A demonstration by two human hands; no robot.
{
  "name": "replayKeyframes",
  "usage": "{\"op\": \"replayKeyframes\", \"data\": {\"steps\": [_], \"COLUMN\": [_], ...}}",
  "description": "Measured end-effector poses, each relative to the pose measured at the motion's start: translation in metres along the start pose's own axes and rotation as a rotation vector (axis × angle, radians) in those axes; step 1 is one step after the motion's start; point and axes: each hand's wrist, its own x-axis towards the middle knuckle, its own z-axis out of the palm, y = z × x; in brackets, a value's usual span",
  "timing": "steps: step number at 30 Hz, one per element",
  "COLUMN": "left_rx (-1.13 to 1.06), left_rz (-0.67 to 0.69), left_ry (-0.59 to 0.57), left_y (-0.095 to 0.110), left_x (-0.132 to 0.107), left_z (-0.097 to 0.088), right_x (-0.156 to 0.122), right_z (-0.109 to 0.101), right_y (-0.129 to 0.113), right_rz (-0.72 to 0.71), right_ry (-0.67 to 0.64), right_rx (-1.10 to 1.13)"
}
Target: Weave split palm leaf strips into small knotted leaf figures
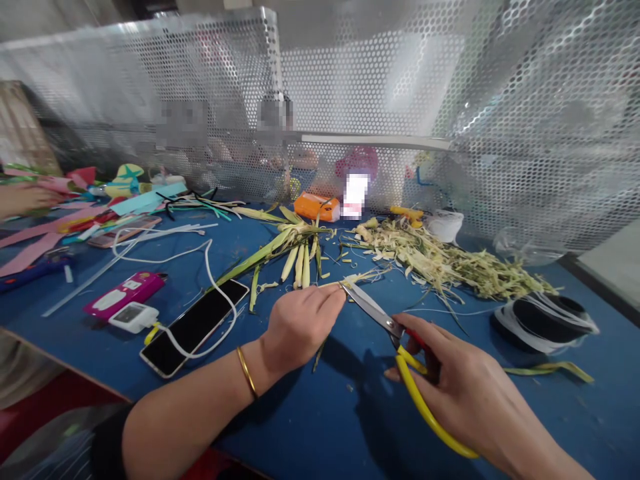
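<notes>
My right hand (460,373) grips a pair of scissors (373,308) with yellow and red handles. Their blades point away to the left and reach the fingertips of my left hand (303,323). That hand is closed in a pinch on a pale plant strip (363,277), whose frayed end sticks out past the blades. Just behind it lies a bunch of green and cream stalks (300,260). A long heap of shredded plant trimmings (430,257) stretches behind the scissors. The part of the strip inside my left fist is hidden.
Left of my arm lie a black-screened phone (193,327), a white cable (230,313) and a magenta box (125,293). A thread spool (540,323) stands at right. Perforated metal panels (370,87) close off the back. Another person's hand (30,200) is at far left.
</notes>
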Motion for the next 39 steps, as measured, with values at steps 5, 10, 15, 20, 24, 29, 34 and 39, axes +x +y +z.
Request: {"op": "replayKeyframes", "data": {"steps": [5, 10, 15, 20, 24, 29, 34, 39], "left_rx": [-0.015, -0.040, -0.050, -0.060, -0.068, -0.110, -0.481, -1.246], "left_rz": [0.003, -0.001, -0.002, -0.031, -0.058, -0.108, -0.560, -1.181], "left_ry": [-0.008, -0.018, -0.008, -0.002, -0.013, -0.027, -0.066, -0.115], "left_y": [0.002, 0.002, 0.002, 0.001, 0.002, 0.003, -0.001, -0.008], "left_x": [0.001, -0.001, -0.001, -0.002, -0.003, -0.004, 0.003, 0.011], "left_z": [-0.001, 0.001, 0.002, 0.004, 0.005, 0.005, 0.010, 0.016], "right_x": [0.001, 0.000, -0.002, -0.002, -0.002, -0.005, 0.002, 0.012], "right_z": [-0.001, -0.001, 0.002, 0.005, 0.004, 0.005, 0.001, 0.003], "right_y": [-0.003, -0.001, 0.000, 0.001, 0.000, 0.001, 0.011, 0.033], "right_rz": [-0.002, -0.030, -0.071, -0.088, -0.131, -0.140, 0.055, 0.219], "right_ry": [-0.004, -0.005, 0.014, 0.023, 0.052, 0.084, 0.182, 0.144], "right_rx": [-0.011, -0.029, -0.067, -0.112, -0.168, -0.165, -0.101, -0.312]}}
